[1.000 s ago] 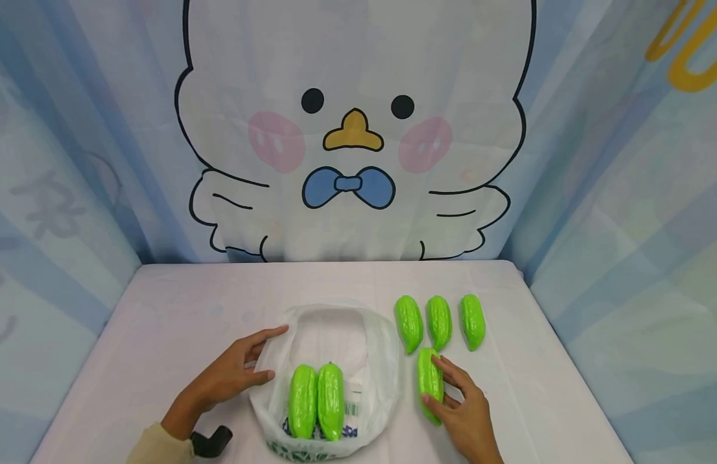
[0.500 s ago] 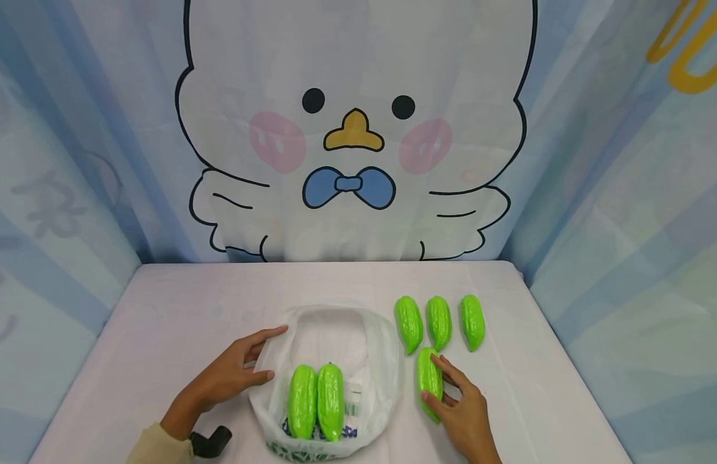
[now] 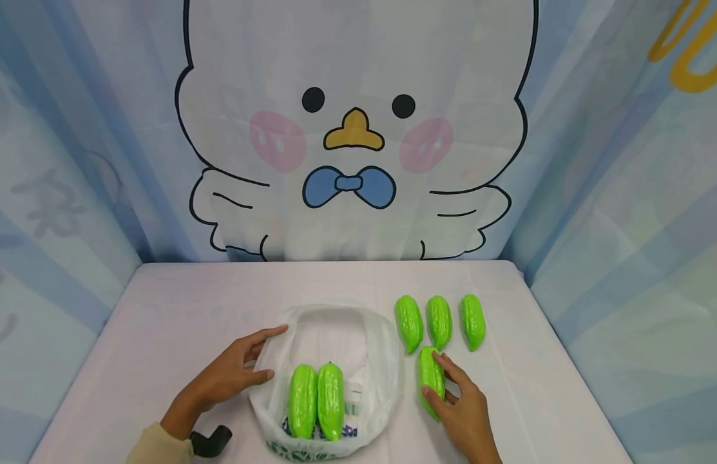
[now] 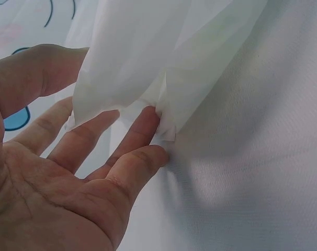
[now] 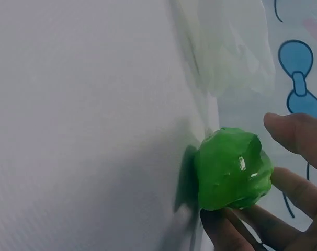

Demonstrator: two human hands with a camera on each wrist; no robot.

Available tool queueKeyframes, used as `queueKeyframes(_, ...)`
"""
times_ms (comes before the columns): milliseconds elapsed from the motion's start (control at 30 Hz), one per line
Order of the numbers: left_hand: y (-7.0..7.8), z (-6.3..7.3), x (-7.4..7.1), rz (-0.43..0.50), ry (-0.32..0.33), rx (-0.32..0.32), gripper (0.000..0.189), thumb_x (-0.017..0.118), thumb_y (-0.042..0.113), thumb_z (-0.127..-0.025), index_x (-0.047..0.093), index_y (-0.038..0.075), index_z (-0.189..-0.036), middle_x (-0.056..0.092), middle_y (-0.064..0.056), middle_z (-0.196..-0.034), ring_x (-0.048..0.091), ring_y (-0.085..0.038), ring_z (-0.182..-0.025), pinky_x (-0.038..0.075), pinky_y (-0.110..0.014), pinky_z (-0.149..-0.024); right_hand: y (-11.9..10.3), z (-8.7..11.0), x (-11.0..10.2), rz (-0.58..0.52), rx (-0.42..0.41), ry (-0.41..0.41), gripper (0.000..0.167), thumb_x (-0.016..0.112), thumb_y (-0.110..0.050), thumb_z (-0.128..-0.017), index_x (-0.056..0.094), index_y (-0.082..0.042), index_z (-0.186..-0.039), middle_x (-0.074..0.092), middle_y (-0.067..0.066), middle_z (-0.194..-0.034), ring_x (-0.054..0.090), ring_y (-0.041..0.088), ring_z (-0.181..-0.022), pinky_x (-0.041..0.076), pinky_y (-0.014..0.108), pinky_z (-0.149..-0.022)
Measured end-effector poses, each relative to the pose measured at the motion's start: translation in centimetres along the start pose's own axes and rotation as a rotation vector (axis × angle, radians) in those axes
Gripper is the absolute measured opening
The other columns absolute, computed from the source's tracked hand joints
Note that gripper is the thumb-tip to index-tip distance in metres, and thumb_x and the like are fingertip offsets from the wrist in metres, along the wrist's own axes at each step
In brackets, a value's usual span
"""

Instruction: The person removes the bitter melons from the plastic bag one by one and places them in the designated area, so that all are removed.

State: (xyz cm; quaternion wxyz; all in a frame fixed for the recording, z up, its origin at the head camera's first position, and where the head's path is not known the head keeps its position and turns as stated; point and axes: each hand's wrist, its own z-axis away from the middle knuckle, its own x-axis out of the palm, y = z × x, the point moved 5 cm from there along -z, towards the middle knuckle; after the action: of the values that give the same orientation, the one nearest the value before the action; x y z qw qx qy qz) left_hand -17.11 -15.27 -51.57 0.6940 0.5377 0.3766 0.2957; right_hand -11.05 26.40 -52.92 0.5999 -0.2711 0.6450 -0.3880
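In the head view my right hand [image 3: 462,412] grips a glossy green bitter melon [image 3: 430,380] between thumb and fingers, right of the bag. The right wrist view shows that bitter melon [image 5: 231,170] end-on, with fingers below and beside it. A white plastic bag [image 3: 387,367] stands with its mouth spread wide. Two more bitter melons [image 3: 303,403] lie side by side at its near side. My left hand [image 3: 233,370] is at the bag's left edge, fingers spread and relaxed. In the left wrist view fingertips touch the bag's thin film [image 4: 132,52], which hides part of the thumb.
Three other bitter melons [image 3: 439,322] lie in a row behind my right hand. A black object [image 3: 212,441] is by my left wrist, above the white tablecloth [image 3: 178,303]. Behind the table hangs a curtain [image 3: 352,232] printed with a cartoon bird.
The bitter melon in my right hand has shifted very slightly right and away from me. My left hand, the bag and the other bitter melons stay put.
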Motion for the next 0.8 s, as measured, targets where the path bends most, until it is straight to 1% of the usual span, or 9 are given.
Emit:
queueKeyframes(300, -0.2, -0.1, 0.0, -0.011, 0.006, -0.001, 0.078, 0.073, 0.018, -0.101, 0.033, 0.013, -0.168, 0.039, -0.031, -0.165, 0.052, -0.051, -0.143, 0.062, -0.045, -0.095, -0.4, 0.1, -0.7, 0.042, -0.01, 0.042, 0.068, 0.087, -0.013, -0.089, 0.06, -0.02, -0.151, 0.049, 0.016, -0.164, 0.058, 0.039, -0.141, 0.06, 0.043, -0.1)
queueKeyframes(500, 0.0, -0.1, 0.1, -0.015, 0.0, 0.009, 0.077, 0.073, 0.018, -0.102, 0.033, 0.012, -0.168, 0.041, -0.031, -0.165, 0.053, -0.051, -0.142, 0.062, -0.041, -0.095, -1.0, 0.2, -1.1, 0.069, -0.05, 0.076, 0.067, 0.088, -0.014, -0.088, 0.062, -0.021, -0.149, 0.051, 0.014, -0.162, 0.049, 0.041, -0.149, 0.056, 0.05, -0.105)
queueKeyframes(633, 0.0, -0.1, 0.1, -0.02, 0.003, 0.005, 0.077, 0.073, 0.019, -0.101, 0.034, 0.012, -0.167, 0.04, -0.031, -0.165, 0.053, -0.051, -0.142, 0.063, -0.042, -0.095, -1.6, 0.2, -1.2, 0.076, -0.075, 0.093, 0.066, 0.089, -0.012, -0.087, 0.063, -0.019, -0.148, 0.052, 0.012, -0.161, 0.049, 0.04, -0.149, 0.055, 0.05, -0.106)
queueKeyframes(800, 0.0, 0.0, 0.0, -0.024, 0.002, 0.004, 0.077, 0.073, 0.018, -0.102, 0.034, 0.012, -0.167, 0.04, -0.031, -0.165, 0.054, -0.05, -0.141, 0.062, -0.044, -0.097, -2.3, 0.3, -1.3, 0.083, -0.099, 0.124, 0.066, 0.091, -0.011, -0.084, 0.066, -0.017, -0.145, 0.055, 0.012, -0.158, 0.051, 0.036, -0.145, 0.053, 0.047, -0.107)
